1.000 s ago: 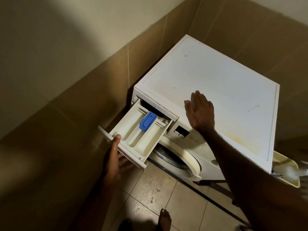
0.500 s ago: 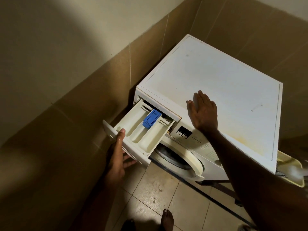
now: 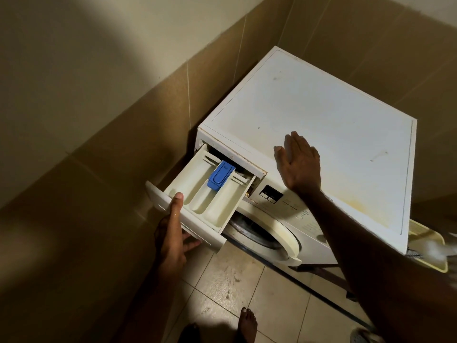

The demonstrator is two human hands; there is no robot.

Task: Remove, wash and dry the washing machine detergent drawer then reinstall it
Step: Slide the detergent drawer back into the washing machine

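Gripping the front panel of the detergent drawer (image 3: 207, 194), the left hand (image 3: 173, 233) has its thumb on top and fingers (image 3: 190, 241) underneath; the drawer juts halfway out of the washing machine (image 3: 321, 115). The right hand (image 3: 300, 164) lies flat, fingers released, on the machine's top.

Tiled floor (image 3: 249, 290), stained, carries the washing machine (image 3: 321, 125); a bare foot (image 3: 247, 324) stands on it nearby.

tan tiled walls (image 3: 138, 134); pale floor tiles (image 3: 279, 300)
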